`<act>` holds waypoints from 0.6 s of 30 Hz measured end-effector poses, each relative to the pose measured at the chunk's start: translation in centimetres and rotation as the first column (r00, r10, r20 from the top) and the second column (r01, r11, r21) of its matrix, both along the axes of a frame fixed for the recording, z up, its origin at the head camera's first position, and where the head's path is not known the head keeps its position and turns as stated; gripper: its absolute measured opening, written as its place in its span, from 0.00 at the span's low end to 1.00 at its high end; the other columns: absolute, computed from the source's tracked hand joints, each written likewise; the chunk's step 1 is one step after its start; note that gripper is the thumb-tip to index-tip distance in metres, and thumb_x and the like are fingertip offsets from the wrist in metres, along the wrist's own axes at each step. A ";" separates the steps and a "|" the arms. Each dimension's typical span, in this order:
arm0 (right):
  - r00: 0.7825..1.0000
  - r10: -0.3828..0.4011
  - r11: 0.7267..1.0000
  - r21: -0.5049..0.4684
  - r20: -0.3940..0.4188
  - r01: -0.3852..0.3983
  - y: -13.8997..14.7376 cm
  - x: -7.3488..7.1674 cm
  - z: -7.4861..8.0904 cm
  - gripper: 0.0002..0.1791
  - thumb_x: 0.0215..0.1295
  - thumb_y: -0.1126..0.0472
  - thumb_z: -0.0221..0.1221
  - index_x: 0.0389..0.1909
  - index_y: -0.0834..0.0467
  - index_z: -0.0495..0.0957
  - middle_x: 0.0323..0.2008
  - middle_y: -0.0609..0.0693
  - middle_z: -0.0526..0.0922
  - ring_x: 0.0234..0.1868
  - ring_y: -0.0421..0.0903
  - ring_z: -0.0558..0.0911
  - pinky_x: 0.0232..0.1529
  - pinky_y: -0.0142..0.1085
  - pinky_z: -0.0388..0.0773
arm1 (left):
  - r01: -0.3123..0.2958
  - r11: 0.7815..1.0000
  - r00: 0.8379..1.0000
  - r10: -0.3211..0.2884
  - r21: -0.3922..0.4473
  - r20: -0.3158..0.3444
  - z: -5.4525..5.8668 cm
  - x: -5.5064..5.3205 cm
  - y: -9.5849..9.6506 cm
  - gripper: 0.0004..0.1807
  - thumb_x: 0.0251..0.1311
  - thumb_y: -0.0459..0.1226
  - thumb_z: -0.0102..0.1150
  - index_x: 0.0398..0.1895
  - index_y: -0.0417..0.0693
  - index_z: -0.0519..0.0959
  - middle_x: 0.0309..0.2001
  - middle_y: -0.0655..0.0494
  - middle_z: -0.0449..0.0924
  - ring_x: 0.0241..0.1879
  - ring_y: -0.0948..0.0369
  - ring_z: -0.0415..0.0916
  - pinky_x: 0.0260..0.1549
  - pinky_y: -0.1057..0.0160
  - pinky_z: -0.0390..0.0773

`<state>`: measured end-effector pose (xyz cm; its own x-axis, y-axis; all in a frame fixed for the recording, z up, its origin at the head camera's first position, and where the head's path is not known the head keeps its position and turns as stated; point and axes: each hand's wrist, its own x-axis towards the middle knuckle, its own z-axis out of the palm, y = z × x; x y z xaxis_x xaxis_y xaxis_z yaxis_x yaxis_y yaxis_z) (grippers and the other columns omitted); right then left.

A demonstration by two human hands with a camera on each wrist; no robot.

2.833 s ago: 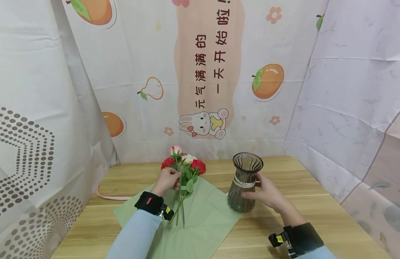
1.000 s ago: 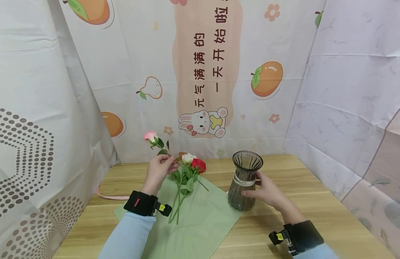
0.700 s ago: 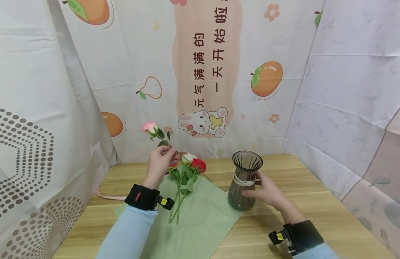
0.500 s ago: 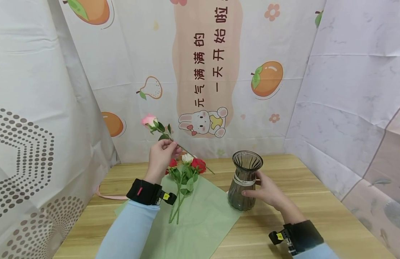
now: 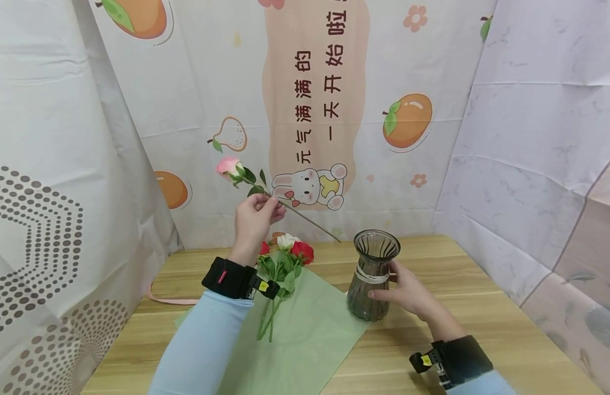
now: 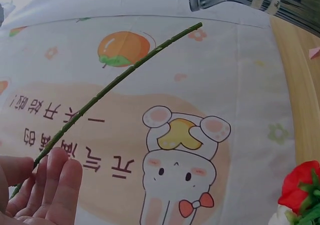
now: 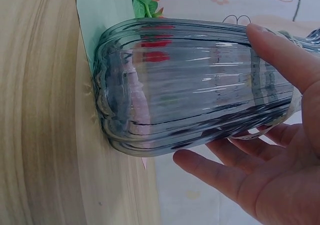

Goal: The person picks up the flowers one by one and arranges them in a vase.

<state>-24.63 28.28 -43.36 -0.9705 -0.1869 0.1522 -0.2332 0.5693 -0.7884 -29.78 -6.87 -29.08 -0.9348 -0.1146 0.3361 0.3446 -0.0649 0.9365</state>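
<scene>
My left hand pinches the stem of a pink rose between thumb and fingers, raised above the table. The bloom points up to the left, and the bare stem slants down toward the vase. My right hand grips the smoky glass vase, which stands upright with a pale cord tied round its neck. In the right wrist view, the thumb lies along one side of the vase and the fingers along the other. Below my left hand lie red roses and a white one.
Green wrapping paper covers the middle of the wooden table, under the loose flowers and partly beside the vase. A pink ribbon lies at the left. A printed curtain hangs behind the table.
My left hand has drawn the pink rose out of the flower pile, lifted it, and moved it up and rightward, the stem end nearing the vase. My right hand stays on the vase.
</scene>
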 end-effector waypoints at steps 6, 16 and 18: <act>1.000 0.013 1.000 -0.007 -0.013 -0.013 -0.2 0.1 -0.1 0.52 0.54 0.48 0.76 0.74 0.60 0.58 0.68 0.66 0.71 0.66 0.71 0.73 0.62 0.64 0.73 | 0.014 1.000 1.000 -0.014 -0.012 -0.020 1.0 0.2 0.9 0.13 0.71 0.37 0.60 0.49 0.34 0.78 0.42 0.40 0.85 0.41 0.53 0.88 0.43 0.61 0.86; 1.000 0.013 1.000 -0.012 -0.017 -0.013 -0.2 0.2 -0.1 0.52 0.54 0.50 0.76 0.74 0.60 0.58 0.67 0.67 0.71 0.66 0.71 0.73 0.61 0.64 0.74 | 0.020 0.999 0.998 -0.022 -0.040 -0.056 2.1 0.3 2.7 0.11 0.71 0.36 0.61 0.47 0.36 0.79 0.41 0.39 0.86 0.41 0.49 0.88 0.42 0.63 0.86; 1.000 0.007 1.000 -0.004 -0.015 -0.007 -0.2 0.1 -0.1 0.52 0.54 0.49 0.76 0.74 0.60 0.58 0.67 0.66 0.72 0.66 0.71 0.73 0.61 0.64 0.73 | 0.028 0.999 0.998 -0.031 -0.045 -0.060 2.2 0.4 3.0 0.10 0.71 0.36 0.60 0.47 0.36 0.79 0.42 0.37 0.85 0.42 0.48 0.88 0.43 0.63 0.86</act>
